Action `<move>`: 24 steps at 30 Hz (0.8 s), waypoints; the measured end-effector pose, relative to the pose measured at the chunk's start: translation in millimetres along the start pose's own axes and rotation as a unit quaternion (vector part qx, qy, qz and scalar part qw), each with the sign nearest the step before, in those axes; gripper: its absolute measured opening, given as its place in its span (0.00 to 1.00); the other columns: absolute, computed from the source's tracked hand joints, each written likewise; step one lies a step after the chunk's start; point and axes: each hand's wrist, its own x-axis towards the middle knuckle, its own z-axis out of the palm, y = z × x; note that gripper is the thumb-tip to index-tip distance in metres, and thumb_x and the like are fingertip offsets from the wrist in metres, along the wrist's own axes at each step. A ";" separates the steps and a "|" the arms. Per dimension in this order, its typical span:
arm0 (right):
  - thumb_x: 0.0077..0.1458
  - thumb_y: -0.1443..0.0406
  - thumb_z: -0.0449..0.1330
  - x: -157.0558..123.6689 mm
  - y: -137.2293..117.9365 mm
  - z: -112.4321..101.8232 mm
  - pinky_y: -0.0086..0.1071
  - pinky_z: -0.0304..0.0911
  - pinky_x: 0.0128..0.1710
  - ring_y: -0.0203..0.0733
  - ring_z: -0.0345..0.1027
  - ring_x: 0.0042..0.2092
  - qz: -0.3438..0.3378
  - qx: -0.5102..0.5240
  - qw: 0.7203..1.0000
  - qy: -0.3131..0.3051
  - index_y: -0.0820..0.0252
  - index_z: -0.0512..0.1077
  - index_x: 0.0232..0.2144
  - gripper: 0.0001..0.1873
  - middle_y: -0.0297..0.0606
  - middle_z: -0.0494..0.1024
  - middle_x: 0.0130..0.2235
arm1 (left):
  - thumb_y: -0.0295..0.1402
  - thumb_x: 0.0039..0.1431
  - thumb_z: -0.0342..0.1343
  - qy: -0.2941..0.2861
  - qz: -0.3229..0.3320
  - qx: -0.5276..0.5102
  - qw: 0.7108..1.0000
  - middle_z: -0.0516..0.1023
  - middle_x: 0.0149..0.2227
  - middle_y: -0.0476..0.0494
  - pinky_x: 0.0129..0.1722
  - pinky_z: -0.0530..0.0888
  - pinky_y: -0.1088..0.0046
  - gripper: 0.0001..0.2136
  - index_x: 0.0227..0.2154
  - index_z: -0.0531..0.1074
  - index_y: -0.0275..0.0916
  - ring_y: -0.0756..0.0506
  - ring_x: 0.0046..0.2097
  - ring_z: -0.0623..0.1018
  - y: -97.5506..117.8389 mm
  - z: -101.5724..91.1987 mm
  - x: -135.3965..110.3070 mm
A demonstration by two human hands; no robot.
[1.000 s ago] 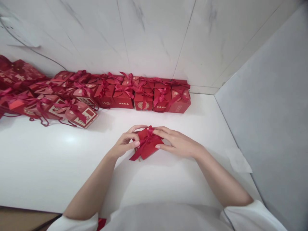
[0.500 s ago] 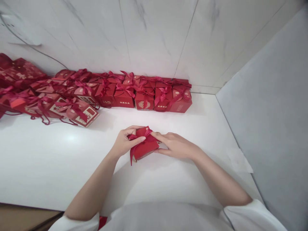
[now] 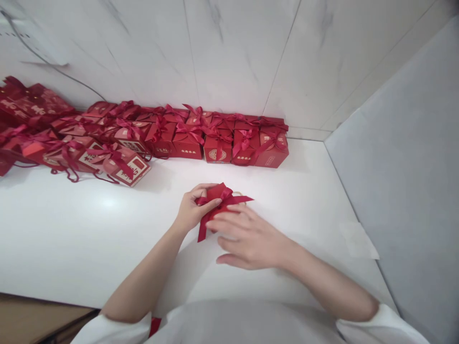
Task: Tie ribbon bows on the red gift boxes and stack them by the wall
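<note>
A small red gift box (image 3: 214, 192) with a dark red ribbon bow (image 3: 226, 193) on top is at the middle of the white table. My left hand (image 3: 191, 208) grips its left side, thumb lying over the ribbon. One ribbon tail hangs down the near side and another points right. My right hand (image 3: 251, 236) is over the box's near right part, fingers stretched and apart, slightly blurred. It hides much of the box; whether its fingertips touch the ribbon I cannot tell. Part of a pale cord handle shows behind the box.
Several red gift boxes (image 3: 217, 149) with ribbon bows stand in rows along the tiled wall (image 3: 229, 57), reaching to the far left. A grey panel (image 3: 412, 167) borders the white table (image 3: 71, 229) on the right. A brown cardboard box (image 3: 36, 320) is at the lower left.
My right hand has let go of the box's right side and moved nearer to me, its fingers now spread. The right ribbon tail now sticks out to the right. My left hand keeps its hold.
</note>
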 end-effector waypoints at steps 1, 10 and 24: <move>0.67 0.54 0.53 1.4 -6.3 7.4 0.47 0.60 0.59 0.47 0.63 0.57 -0.048 -0.018 0.998 -0.032 0.58 0.78 0.33 0.19 0.40 0.73 0.55 | 0.37 0.51 0.66 0.015 0.000 0.000 1.000 0.78 0.48 0.40 0.52 0.69 0.60 0.24 0.17 0.53 0.39 0.39 0.50 0.76 -1.0 2.1 -0.3; 0.67 0.59 0.52 -0.9 -12.4 26.1 0.56 0.30 0.70 0.46 0.51 0.67 -0.025 0.071 0.987 -0.141 0.66 0.67 0.57 0.22 0.42 0.63 0.64 | 0.36 0.52 0.66 0.020 0.003 -0.001 1.000 0.77 0.48 0.38 0.53 0.68 0.60 0.22 0.17 0.55 0.39 0.37 0.54 0.74 -4.4 4.3 -0.5; 0.65 0.65 0.55 -10.6 32.4 -1.3 0.44 0.66 0.53 0.47 0.68 0.53 0.229 0.076 0.970 0.023 0.57 0.76 0.41 0.09 0.43 0.73 0.53 | 0.37 0.57 0.60 -0.134 0.032 -0.075 0.988 0.68 0.59 0.38 0.57 0.66 0.57 0.14 0.46 0.68 0.42 0.36 0.59 0.69 -0.1 -32.2 2.4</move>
